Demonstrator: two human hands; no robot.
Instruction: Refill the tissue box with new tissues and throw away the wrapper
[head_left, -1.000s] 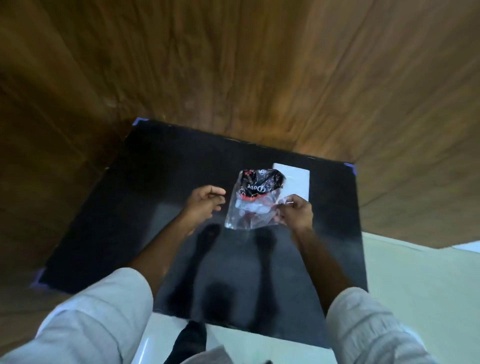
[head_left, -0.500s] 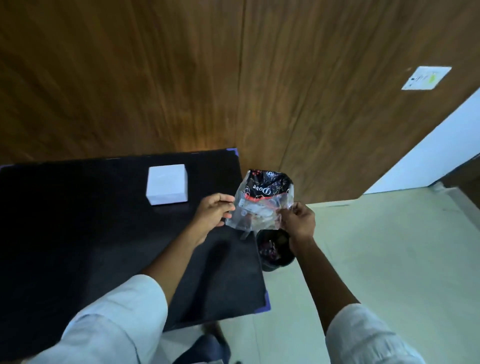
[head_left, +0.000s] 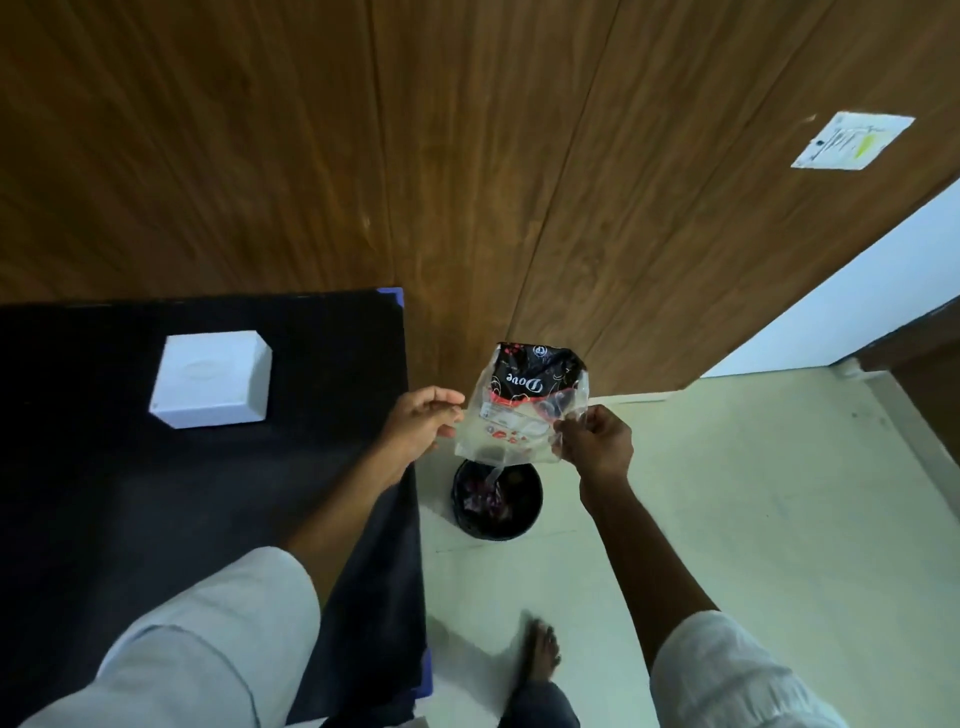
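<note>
The empty plastic wrapper (head_left: 522, 402), clear with a black and red printed top, hangs in the air just above a round black bin (head_left: 497, 501) on the floor. My right hand (head_left: 595, 439) pinches the wrapper's right edge. My left hand (head_left: 423, 421) is at the wrapper's left edge, fingers curled and apart; whether it touches the plastic is unclear. The white tissue box (head_left: 210, 384) stands on the black table (head_left: 130, 493), to the left of both hands.
The bin holds dark crumpled waste and stands right beside the table's right edge. A wood-panelled wall (head_left: 467, 182) rises behind, with a paper sheet (head_left: 852, 140) stuck on it. Pale floor (head_left: 753, 493) spreads to the right. My bare foot (head_left: 540, 654) is on the floor below the bin.
My view has swung right, away from the table. The wrapper and both hands have moved off the table's right edge to a spot over the bin. The tissue box stays put.
</note>
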